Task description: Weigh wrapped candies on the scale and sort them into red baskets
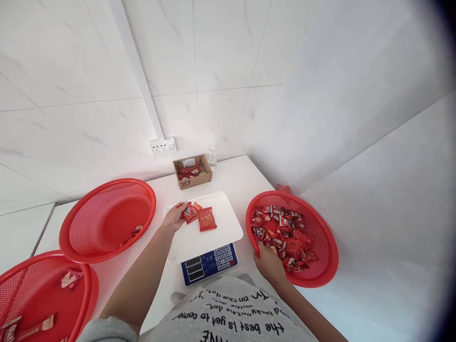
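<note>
My left hand [175,216] is over the white scale tray [221,228], its fingers closed on the edge of a small red candy packet [191,214]. Beside that packet lies a larger red packet [207,219] with gold print, flat on the tray. My right hand [270,262] is closed over the near-left rim of the right red basket [326,251]; its fingertips are partly hidden. Many red-wrapped candies [285,232] fill the bottom of this basket. The scale's blue keypad panel [209,263] faces me below the tray.
Two more red baskets, one farther back [107,209] and one nearer [90,289], stand at the left with a few packets inside. A small cardboard box [194,181] of packets is behind the tray, near a clear plastic item [211,156]. A wall socket [163,145] is above.
</note>
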Action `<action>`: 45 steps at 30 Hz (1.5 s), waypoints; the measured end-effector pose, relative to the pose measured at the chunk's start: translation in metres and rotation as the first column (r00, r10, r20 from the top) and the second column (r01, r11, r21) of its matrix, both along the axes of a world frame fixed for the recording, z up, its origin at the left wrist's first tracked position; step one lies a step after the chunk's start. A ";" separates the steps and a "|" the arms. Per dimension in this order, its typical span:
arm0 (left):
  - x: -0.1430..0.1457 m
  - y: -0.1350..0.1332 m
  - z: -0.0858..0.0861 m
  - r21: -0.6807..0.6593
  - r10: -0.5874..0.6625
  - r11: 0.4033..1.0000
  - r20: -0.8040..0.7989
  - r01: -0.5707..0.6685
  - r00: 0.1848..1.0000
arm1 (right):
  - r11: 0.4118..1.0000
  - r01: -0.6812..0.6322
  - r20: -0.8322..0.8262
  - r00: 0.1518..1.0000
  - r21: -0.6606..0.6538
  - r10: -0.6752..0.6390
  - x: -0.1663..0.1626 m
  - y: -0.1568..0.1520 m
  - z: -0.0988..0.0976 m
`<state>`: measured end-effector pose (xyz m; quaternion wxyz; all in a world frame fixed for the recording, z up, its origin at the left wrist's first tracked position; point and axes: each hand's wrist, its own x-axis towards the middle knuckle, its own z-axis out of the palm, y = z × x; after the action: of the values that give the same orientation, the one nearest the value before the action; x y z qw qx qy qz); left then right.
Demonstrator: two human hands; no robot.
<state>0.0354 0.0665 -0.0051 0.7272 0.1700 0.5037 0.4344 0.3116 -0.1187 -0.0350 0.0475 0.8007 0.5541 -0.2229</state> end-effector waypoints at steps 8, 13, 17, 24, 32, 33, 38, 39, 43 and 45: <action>0.000 0.018 0.009 0.058 -0.114 0.990 -0.186 0.127 0.976 | 1.000 -0.004 -0.014 1.000 -0.009 0.004 0.003 0.001 -0.005; 0.003 0.026 0.009 0.074 -0.246 0.943 -0.499 0.324 0.831 | 1.000 -0.011 -0.020 1.000 -0.011 0.011 0.005 0.001 -0.008; 0.012 0.027 0.004 0.060 -0.306 0.857 -0.741 0.512 0.598 | 1.000 -0.015 -0.019 1.000 -0.004 0.014 0.006 0.001 -0.010; 0.017 0.027 0.001 -0.072 -0.299 0.742 -0.926 0.667 0.232 | 0.999 -0.025 -0.048 0.998 0.037 0.026 0.007 0.000 -0.009; 0.012 0.006 0.002 -0.109 -0.246 0.813 -0.955 0.572 0.167 | 0.999 -0.018 -0.039 0.999 0.031 0.019 0.007 0.000 -0.009; 0.014 0.002 0.001 -0.101 -0.248 0.822 -0.950 0.560 0.192 | 0.999 -0.018 -0.036 0.999 0.029 0.019 0.007 0.000 -0.008; 0.031 -0.013 -0.006 -0.031 -0.236 0.799 -0.934 0.600 0.267 | 1.000 -0.019 -0.018 1.000 0.022 0.019 0.007 -0.001 -0.010; 0.034 -0.014 -0.008 -0.020 -0.226 0.790 -0.939 0.613 0.260 | 0.999 -0.020 -0.017 1.000 0.026 0.020 0.007 -0.001 -0.010; 0.038 -0.015 -0.016 -0.044 -0.222 0.758 -0.955 0.651 0.195 | 0.999 -0.027 -0.008 1.000 0.035 0.027 0.006 -0.001 -0.011; 0.037 -0.013 -0.019 -0.055 -0.236 0.760 -0.952 0.648 0.196 | 0.999 -0.023 0.004 1.000 0.029 0.023 0.005 -0.001 -0.011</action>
<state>0.0724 0.0531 -0.0239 0.3601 0.6529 0.6573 0.1093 0.3167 -0.1199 -0.0459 0.0394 0.7952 0.5664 -0.2128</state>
